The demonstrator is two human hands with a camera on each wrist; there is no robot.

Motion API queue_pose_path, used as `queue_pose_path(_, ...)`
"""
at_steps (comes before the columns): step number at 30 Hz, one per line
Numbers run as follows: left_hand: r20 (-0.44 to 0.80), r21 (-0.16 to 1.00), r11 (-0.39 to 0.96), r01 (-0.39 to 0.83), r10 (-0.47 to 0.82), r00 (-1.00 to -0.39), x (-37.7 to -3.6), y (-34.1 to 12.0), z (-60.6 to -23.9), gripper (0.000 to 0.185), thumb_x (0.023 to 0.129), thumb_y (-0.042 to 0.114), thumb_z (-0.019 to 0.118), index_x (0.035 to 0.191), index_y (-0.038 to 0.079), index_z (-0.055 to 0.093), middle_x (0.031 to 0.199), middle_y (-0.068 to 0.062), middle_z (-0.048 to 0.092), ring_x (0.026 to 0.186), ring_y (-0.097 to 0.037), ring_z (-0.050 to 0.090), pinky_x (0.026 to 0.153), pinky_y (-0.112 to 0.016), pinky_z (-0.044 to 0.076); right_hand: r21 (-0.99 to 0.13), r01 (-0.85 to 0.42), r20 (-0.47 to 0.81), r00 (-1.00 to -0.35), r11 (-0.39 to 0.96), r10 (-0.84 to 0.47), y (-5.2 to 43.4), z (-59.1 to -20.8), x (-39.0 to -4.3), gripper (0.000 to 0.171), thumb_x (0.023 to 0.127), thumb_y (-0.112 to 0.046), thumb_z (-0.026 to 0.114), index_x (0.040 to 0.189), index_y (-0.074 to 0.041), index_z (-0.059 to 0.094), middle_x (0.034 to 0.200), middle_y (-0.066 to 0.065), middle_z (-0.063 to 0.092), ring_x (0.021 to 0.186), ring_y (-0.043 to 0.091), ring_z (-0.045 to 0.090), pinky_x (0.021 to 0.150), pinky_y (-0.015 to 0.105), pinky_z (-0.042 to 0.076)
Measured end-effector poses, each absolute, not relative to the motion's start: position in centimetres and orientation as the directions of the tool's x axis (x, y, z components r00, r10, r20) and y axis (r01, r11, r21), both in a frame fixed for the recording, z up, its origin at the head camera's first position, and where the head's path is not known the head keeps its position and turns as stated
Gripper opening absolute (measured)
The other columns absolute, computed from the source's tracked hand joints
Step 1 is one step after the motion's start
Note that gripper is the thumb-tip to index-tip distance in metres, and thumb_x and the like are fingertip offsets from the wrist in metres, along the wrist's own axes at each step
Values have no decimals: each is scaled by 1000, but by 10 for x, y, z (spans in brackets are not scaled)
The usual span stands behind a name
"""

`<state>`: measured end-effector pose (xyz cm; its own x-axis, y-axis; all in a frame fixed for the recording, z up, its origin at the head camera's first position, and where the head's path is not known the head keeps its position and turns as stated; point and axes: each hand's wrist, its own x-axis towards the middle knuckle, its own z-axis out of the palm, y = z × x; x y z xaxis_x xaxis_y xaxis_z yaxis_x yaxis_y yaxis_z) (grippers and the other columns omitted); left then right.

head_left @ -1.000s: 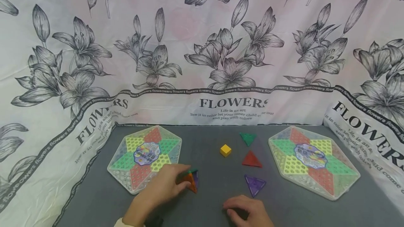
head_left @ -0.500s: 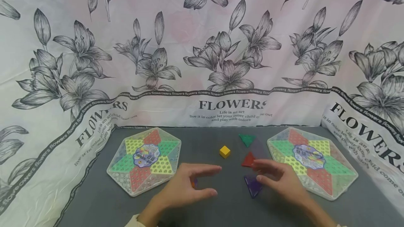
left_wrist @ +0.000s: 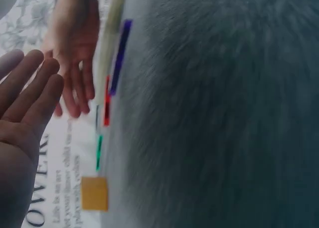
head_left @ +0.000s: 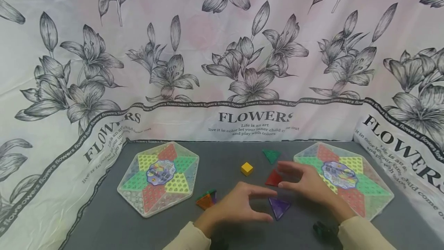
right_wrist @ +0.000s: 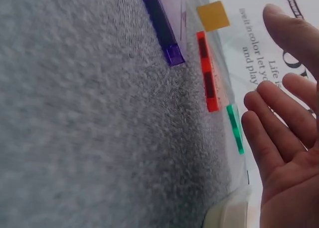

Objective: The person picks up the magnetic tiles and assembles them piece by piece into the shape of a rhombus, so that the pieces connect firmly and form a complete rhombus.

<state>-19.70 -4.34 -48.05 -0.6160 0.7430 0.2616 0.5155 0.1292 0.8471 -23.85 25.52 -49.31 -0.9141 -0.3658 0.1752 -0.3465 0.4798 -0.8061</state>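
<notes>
My left hand point(head_left: 239, 205) hovers left of a flat purple triangle tile point(head_left: 279, 208), its fingers and thumb straight and spread apart, holding nothing. Opposite it, my right hand point(head_left: 306, 182) is also spread and holds nothing. Its fingertips overlap a red triangle tile point(head_left: 272, 179) in the head view. A green triangle tile point(head_left: 271, 156) lies farther back, with a yellow cube point(head_left: 247, 169) to its left. Partly behind my left wrist stands a small group of orange, green and purple triangle tiles point(head_left: 206, 201). In the right wrist view, the purple tile point(right_wrist: 163, 28) lies below the hand.
Hexagonal star-patterned game boards lie at the left point(head_left: 133, 200) and right point(head_left: 378, 203) of the grey table point(head_left: 229, 153). My right forearm covers part of the right board. A flower-printed cloth point(head_left: 187, 122) hangs along the back and sides.
My left hand has let go of the orange tile group and moved right toward the purple tile. My right hand has risen from the front edge to beside the red tile.
</notes>
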Motion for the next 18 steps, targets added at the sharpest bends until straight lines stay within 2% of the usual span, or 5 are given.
queue_pose_path(4, 238, 739, 240, 630, 781, -577, -204, -26, -487, 60, 93, 32, 90, 147, 15, 71, 143, 8, 73, 129, 3, 65, 108, -14, 50, -753, -376, 170, -904, 539, -393, 250, -493, -247, 71, 89, -35, 94, 149, -8, 66, 141, 8, 75, 128, 31, 74, 104, 34, 61)
queue_pose_path(8, 195, 628, 354, 693, 790, -581, -210, -13, -491, 62, 90, 40, 92, 146, 21, 72, 139, 12, 75, 121, 7, 65, 102, -9, 48, -694, -400, 167, -899, 599, -406, 246, -493, -254, 74, 85, -39, 96, 147, -9, 68, 141, 4, 76, 129, 27, 74, 107, 40, 60)
queue_pose_path(15, 148, 396, 463, 793, 820, -553, -217, 11, -493, 62, 86, 44, 94, 139, 18, 75, 125, 13, 78, 105, 9, 65, 94, -4, 47, -565, -441, 153, -886, 697, -437, 243, -497, -262, 74, 82, -33, 97, 148, -16, 70, 143, 0, 75, 132, 25, 71, 109, 47, 58)
queue_pose_path(18, 122, 312, 503, 806, 820, -559, -216, 19, -491, 57, 84, 43, 96, 132, 20, 77, 112, 16, 77, 93, 8, 62, 86, -5, 48, -528, -471, 180, -876, 707, -449, 242, -498, -262, 70, 82, -30, 96, 146, -16, 71, 141, 0, 76, 130, 25, 72, 108, 49, 58)
